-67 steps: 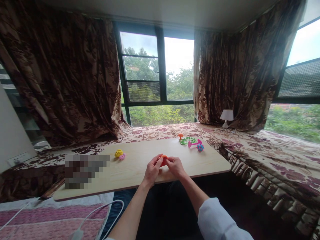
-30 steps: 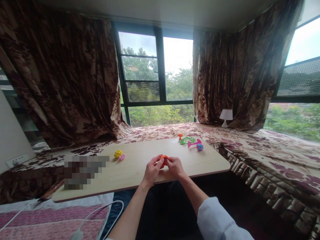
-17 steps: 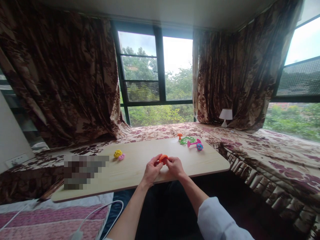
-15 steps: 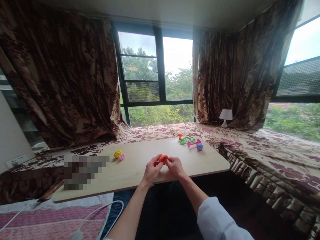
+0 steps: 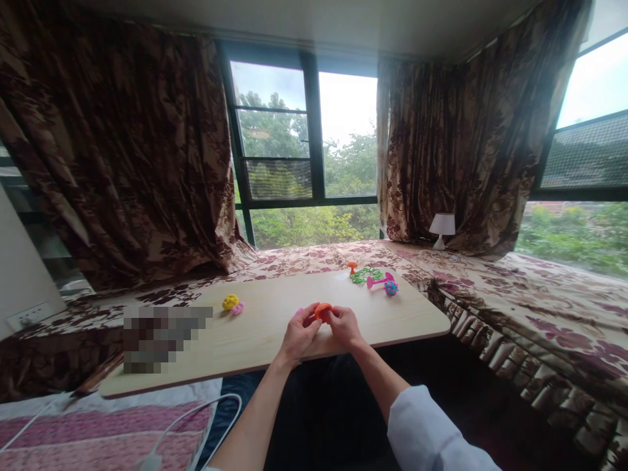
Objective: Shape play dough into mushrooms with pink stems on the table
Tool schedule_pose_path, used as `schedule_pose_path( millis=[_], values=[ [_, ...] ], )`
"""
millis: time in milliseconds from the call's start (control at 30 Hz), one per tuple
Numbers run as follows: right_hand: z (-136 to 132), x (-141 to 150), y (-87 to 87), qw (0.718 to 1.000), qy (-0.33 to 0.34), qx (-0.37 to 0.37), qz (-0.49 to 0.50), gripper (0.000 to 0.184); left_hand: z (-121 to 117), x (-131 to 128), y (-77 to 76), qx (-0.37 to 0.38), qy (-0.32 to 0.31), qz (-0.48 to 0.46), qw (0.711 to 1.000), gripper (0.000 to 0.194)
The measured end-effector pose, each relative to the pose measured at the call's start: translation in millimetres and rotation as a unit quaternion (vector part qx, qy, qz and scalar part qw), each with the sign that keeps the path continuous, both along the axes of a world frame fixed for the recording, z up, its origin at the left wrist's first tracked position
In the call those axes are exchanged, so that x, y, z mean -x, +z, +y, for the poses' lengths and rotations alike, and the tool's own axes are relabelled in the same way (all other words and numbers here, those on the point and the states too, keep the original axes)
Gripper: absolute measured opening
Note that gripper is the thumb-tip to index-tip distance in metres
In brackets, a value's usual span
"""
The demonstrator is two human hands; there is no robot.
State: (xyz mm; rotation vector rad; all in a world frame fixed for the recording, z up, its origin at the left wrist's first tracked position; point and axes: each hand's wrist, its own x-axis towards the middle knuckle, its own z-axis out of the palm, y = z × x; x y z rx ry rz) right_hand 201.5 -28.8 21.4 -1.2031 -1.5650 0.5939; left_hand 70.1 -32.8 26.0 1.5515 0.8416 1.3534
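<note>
Between my two hands, just above the table's near edge, is a small orange piece (image 5: 324,309) with a curved, hollow-looking shape; its exact kind I cannot make out. My left hand (image 5: 299,335) pinches its left side, fingers bent around it. On the other side, my right hand (image 5: 345,327) grips it with thumb and fingers closed. A bit of pink shows at the back of the left fingers, mostly hidden. The fingers cover much of the orange piece's lower part.
On the pale wooden table (image 5: 265,327) lie a yellow lump (image 5: 230,302) and a pink lump (image 5: 237,308). Toward the back right are an orange knobbed piece (image 5: 352,267), green strands (image 5: 366,275), a pink dumbbell-shaped piece (image 5: 377,282) and a blue knobbly ball (image 5: 391,288). A lamp (image 5: 442,226) stands beyond.
The orange piece has turned slightly between my fingers, showing more of its hollow side. A bit of pink now shows by the left fingers. Both hands stay in nearly the same place.
</note>
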Motion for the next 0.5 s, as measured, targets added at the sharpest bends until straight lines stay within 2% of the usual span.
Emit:
schedule_pose_path(
  millis=[200,500],
  values=[
    [-1.0,1.7,4.4,1.000,0.000,-0.009,-0.001,0.023,2.3,1.1,-0.8,-0.004,0.010,-0.019,1.000,0.034],
    [0.4,0.6,0.5,1.000,-0.012,0.003,-0.009,0.024,2.6,2.5,-3.3,-0.001,0.003,-0.015,1.000,0.033]
  ],
)
